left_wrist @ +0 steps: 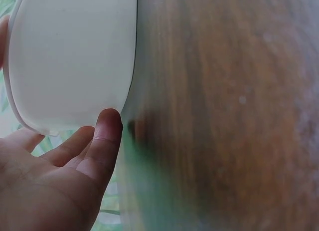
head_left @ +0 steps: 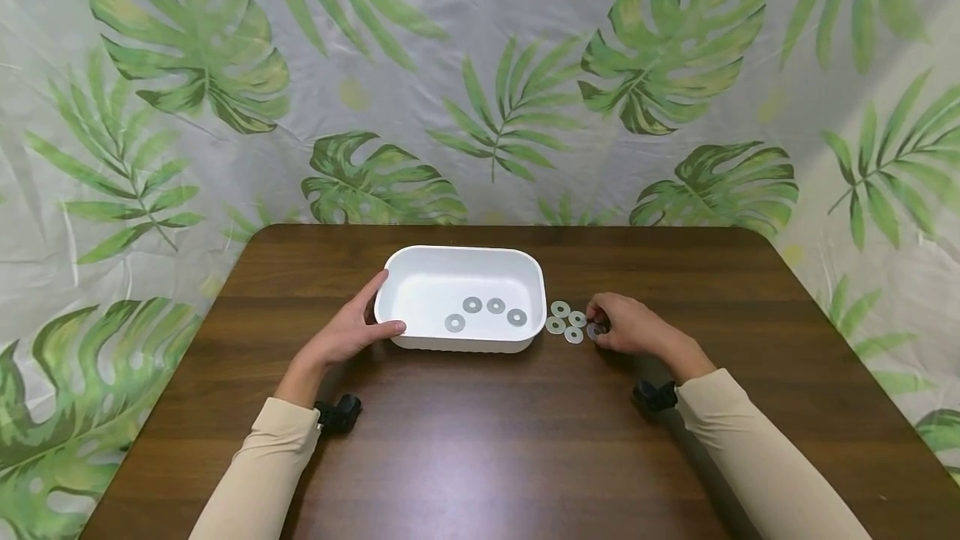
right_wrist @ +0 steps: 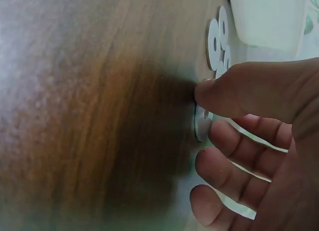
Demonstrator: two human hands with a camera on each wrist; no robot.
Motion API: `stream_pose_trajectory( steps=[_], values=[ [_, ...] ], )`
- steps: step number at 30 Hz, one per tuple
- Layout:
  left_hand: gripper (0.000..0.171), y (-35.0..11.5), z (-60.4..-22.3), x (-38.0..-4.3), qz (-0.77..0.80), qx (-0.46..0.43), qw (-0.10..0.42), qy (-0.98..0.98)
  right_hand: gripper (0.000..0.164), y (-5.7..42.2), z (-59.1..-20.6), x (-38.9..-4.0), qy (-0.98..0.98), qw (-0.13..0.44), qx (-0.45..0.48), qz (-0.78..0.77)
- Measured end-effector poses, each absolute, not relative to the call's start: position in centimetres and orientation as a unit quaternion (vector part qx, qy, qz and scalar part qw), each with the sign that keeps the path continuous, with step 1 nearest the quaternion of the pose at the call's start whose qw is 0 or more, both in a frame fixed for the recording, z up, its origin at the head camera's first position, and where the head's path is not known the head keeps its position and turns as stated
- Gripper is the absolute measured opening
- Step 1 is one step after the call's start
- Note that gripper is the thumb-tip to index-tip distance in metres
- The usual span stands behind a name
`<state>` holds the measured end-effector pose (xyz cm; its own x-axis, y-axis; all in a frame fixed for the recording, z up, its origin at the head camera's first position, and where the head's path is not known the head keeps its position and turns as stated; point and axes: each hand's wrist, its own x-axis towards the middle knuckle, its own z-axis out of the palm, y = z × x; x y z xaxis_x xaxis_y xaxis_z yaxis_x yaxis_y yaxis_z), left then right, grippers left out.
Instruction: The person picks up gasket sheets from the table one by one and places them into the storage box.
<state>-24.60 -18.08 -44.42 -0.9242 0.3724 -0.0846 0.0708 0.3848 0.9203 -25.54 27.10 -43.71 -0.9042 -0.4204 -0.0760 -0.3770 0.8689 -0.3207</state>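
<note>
A white rectangular tub stands on the table with several flat grey washers lying on its floor. My left hand grips the tub's left end, thumb at the near corner and fingers along the far side; the left wrist view has its fingertips against the tub's outer wall. Beyond the right end lies a small cluster of washers. At the cluster's right edge my right hand pinches one washer between thumb and fingertips, low over the wood. Fingers partly cover that washer.
The dark brown wooden table reaches back to a hanging cloth printed with green leaves. A black wrist camera sits on the left wrist, and another black camera on the right.
</note>
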Motion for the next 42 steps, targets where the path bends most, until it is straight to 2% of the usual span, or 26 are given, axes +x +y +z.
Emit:
stream_pose_trajectory(
  steps=[10,19,23,32,42],
  values=[
    [0.100,-18.1,-44.3,-24.5,0.533,0.136,0.139,0.823,0.030,26.8,-43.7,-26.2,0.954,0.113,-0.219,-0.168],
    [0.099,-18.2,-44.2,-24.5,0.532,0.137,0.138,0.824,0.019,27.3,-44.2,-25.4,0.956,0.048,-0.233,-0.170],
    [0.098,-18.2,-44.3,-24.6,0.529,0.139,0.138,0.826,0.018,27.6,-44.3,-25.0,0.957,0.039,-0.224,-0.183],
    [0.099,-18.0,-44.2,-24.7,0.538,0.139,0.142,0.819,0.038,29.2,-44.3,-25.2,0.932,0.113,-0.219,-0.266],
    [0.100,-18.1,-44.3,-24.6,0.530,0.141,0.137,0.825,0.032,29.4,-44.4,-24.9,0.933,0.106,-0.217,-0.265]
  ],
)
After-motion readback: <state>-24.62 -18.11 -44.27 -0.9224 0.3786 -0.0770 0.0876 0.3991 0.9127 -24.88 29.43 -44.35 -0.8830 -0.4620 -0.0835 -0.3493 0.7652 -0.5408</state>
